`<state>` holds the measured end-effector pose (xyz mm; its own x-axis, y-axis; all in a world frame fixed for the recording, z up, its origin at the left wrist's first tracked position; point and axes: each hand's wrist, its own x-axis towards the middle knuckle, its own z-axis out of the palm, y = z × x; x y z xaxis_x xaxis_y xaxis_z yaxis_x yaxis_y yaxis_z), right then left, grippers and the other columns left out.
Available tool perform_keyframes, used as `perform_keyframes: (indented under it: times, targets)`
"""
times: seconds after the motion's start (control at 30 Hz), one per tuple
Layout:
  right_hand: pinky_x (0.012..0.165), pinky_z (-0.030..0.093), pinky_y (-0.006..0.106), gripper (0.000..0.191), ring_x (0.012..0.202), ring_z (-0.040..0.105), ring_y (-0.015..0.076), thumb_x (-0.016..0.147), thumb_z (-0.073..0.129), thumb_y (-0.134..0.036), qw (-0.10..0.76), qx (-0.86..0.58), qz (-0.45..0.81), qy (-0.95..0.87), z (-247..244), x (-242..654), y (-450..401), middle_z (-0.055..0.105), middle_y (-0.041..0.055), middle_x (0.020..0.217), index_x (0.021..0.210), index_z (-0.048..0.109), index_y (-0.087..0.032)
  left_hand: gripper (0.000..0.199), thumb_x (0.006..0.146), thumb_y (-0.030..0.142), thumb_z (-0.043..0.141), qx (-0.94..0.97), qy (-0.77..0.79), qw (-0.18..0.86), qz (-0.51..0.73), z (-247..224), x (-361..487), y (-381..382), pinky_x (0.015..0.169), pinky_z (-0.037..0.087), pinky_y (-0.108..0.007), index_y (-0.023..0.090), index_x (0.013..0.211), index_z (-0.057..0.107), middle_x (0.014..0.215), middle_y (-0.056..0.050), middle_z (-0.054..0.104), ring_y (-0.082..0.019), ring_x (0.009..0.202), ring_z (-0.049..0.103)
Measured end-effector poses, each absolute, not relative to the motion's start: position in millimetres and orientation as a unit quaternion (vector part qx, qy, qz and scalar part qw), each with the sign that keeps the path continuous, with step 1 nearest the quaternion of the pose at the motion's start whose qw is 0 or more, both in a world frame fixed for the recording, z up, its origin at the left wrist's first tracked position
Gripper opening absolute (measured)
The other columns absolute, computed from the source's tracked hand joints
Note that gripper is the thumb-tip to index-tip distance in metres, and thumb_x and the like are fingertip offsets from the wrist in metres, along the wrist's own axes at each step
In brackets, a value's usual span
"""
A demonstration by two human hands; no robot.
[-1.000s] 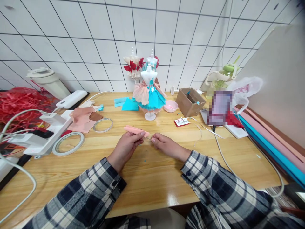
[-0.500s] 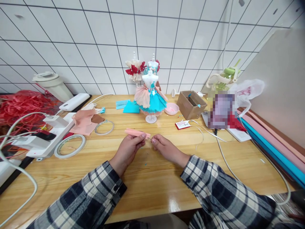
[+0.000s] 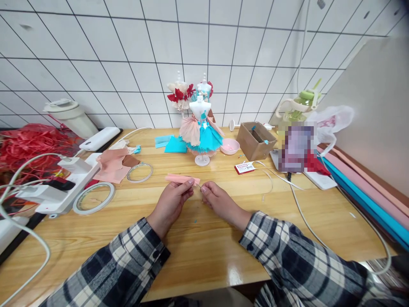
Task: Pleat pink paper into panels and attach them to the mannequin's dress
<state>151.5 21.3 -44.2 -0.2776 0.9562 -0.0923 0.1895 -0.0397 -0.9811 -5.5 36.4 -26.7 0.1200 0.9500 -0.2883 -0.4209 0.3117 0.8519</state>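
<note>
Pinched between the thumb and fingers of my left hand [image 3: 171, 202] is a folded strip of pink crepe paper [image 3: 176, 178], held just above the table. My right hand [image 3: 219, 199] is closed close beside it, thumb against fingers. A thin strand [image 3: 198, 186], like wire or thread, runs from the strip's right end to my right fingertips; its exact kind is too small to tell. Behind my hands stands a small white dress form [image 3: 200, 110] wearing a pink and turquoise crepe paper skirt [image 3: 209, 138]. Two more dressed forms are partly hidden behind it.
Left of my hands lie rolls of tape [image 3: 110, 197], pink paper scraps [image 3: 111, 166] and a power strip [image 3: 72, 183] with cables. A pink bowl [image 3: 230, 146], a cardboard box [image 3: 257, 143] and a red-and-white tag [image 3: 244, 168] sit to the right. Turquoise sheets [image 3: 175, 145] lie behind.
Both hands have shifted very slightly left in the picture, along with a small shift of the whole view. The grip on the pink strip and strand looks the same.
</note>
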Motion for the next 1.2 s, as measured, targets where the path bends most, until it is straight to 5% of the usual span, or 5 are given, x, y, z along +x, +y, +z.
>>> perform_keyframes:
  times: [1.2]
  targets:
    - [0.054, 0.032, 0.024, 0.031, 0.055, 0.037, 0.0108, 0.091, 0.040, -0.050, 0.369, -0.472, 0.553, -0.579, -45.7, 151.9, 22.2, 0.042, -0.0060, 0.060, 0.084, 0.045, -0.020, 0.026, 0.063, 0.032, 0.081, 0.305, 0.459, 0.658, 0.514, -24.7, 1.4, 31.1, 0.077, 0.048, -0.024, 0.014, 0.079, 0.071, 0.082, -0.004, 0.070, -0.012, 0.076, 0.060]
